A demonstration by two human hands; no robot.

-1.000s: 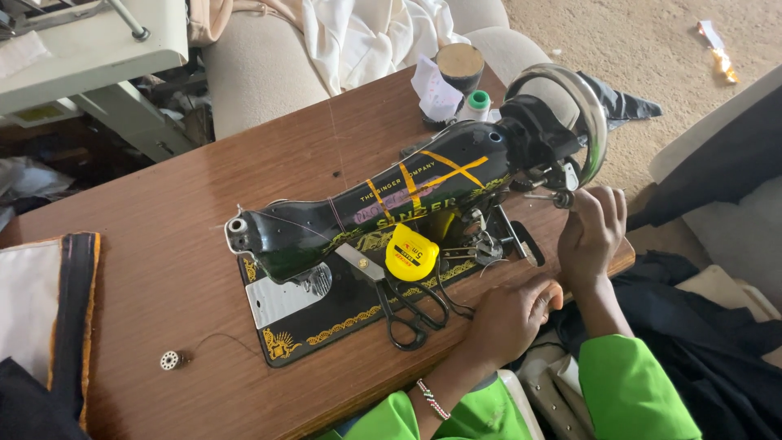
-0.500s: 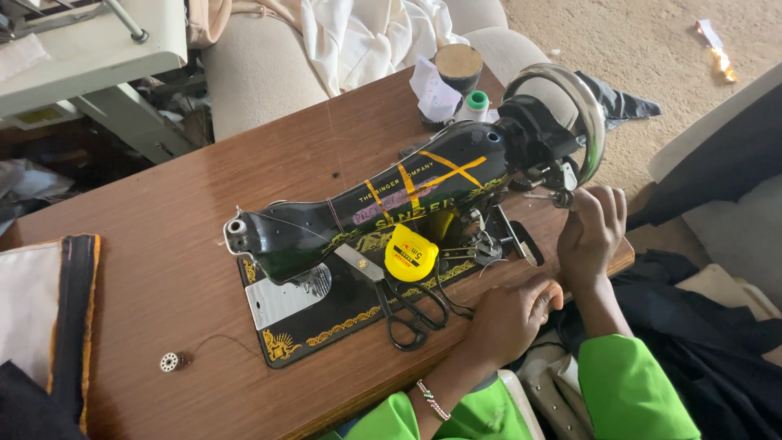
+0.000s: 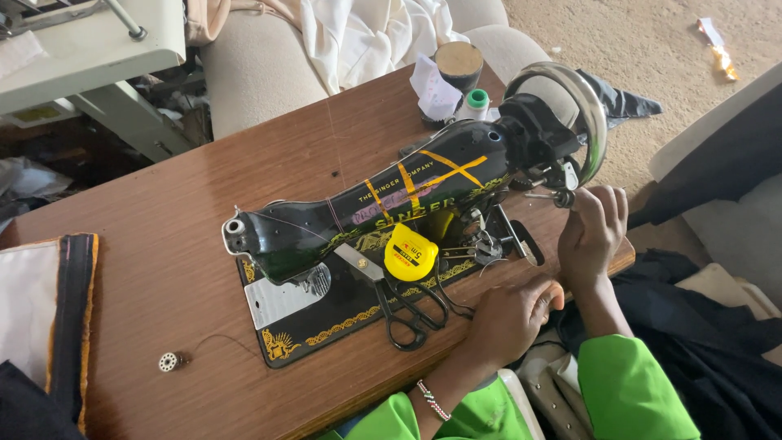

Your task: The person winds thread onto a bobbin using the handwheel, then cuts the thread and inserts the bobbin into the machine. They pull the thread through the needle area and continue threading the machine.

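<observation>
A black sewing machine (image 3: 383, 208) with gold trim and yellow tape strips stands on a brown wooden table (image 3: 163, 244). My right hand (image 3: 593, 232) is at the machine's right end, just under the chrome hand wheel (image 3: 590, 106). Its fingertips pinch a small metal winder part (image 3: 560, 196). My left hand (image 3: 511, 319), with a beaded bracelet on the wrist, rests on the table's front edge beside the machine's base and holds nothing. Black scissors (image 3: 411, 314) and a yellow tape measure (image 3: 411, 253) lie on the base, left of that hand.
A small metal bobbin (image 3: 168, 362) with trailing thread lies at the table's front left. A thread spool (image 3: 459, 65) and a green-capped bottle (image 3: 477, 103) stand at the back. Black-and-orange-edged cloth (image 3: 73, 326) hangs at the left edge; dark fabric (image 3: 700, 342) is piled on the right.
</observation>
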